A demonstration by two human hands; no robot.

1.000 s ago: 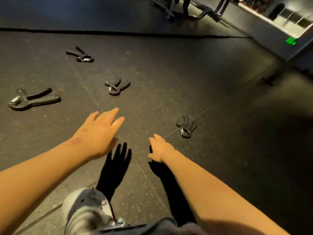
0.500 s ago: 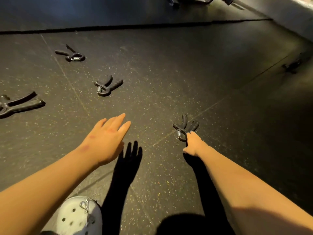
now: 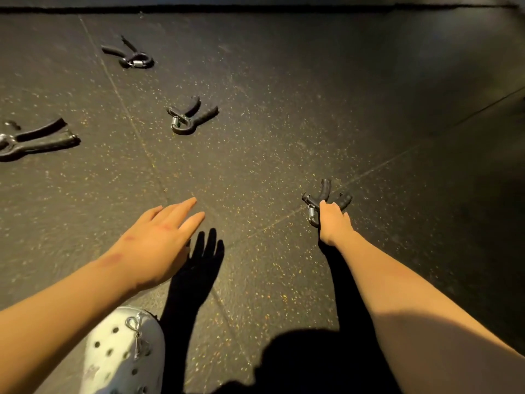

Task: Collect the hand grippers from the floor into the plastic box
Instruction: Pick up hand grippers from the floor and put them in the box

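Several black hand grippers with steel springs lie on the dark speckled floor. My right hand (image 3: 333, 221) is down on the nearest hand gripper (image 3: 324, 194), fingers curled over its handles by the spring. My left hand (image 3: 159, 240) hovers above the floor with its fingers straight and holds nothing. A second hand gripper (image 3: 190, 115) lies ahead of the left hand, a third hand gripper (image 3: 127, 54) farther back left, and a larger pair of hand grippers (image 3: 34, 140) at the left edge. The plastic box is out of view.
My white clog shoe (image 3: 125, 351) stands at the bottom left. Floor mat seams (image 3: 133, 120) cross the rubber floor. A dark edge strip (image 3: 255, 8) runs along the top. Shadows of my arms and head fall on the floor in front of me.
My right hand reached forward and right from the open floor to the nearest hand gripper and closed over it. The left hand stayed spread above the floor. The view tilted down.
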